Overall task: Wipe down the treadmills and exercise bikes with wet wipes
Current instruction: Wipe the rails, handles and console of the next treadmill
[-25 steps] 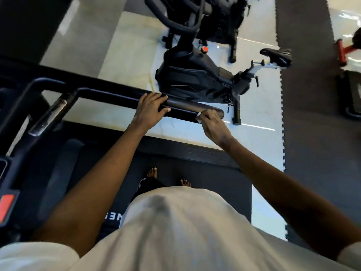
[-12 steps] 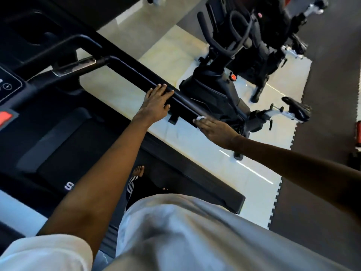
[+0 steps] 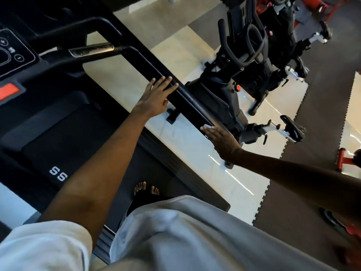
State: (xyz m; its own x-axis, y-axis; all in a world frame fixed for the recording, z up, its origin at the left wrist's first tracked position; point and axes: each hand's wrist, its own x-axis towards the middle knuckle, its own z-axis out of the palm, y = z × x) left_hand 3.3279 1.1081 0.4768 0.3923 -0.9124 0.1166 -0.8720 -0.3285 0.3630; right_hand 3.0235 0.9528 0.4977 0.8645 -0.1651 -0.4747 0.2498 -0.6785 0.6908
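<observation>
I stand on a black treadmill whose belt [image 3: 64, 141] runs under me. Its right side handrail [image 3: 187, 98] is a long black bar slanting from upper left to lower right. My left hand [image 3: 156, 96] lies flat on the rail with fingers spread, holding nothing. My right hand [image 3: 220, 139] presses a small white wet wipe [image 3: 206, 126] against the rail's near end; only a corner of the wipe shows under the fingertips. A black exercise bike [image 3: 220, 94] stands just beyond the rail.
The treadmill console [image 3: 11, 53] with a red stop key [image 3: 7, 91] is at the left. A metal grip sensor [image 3: 91, 50] sits at the rail's far end. More bikes [image 3: 277, 36] stand behind, on pale tiles and dark foam mats [image 3: 322, 114]. My bare feet [image 3: 146, 189] are on the belt.
The camera has swung left and tilted, so the rail now slants. My right hand with the wipe stays at the rail's near end; my left hand has flattened on the rail.
</observation>
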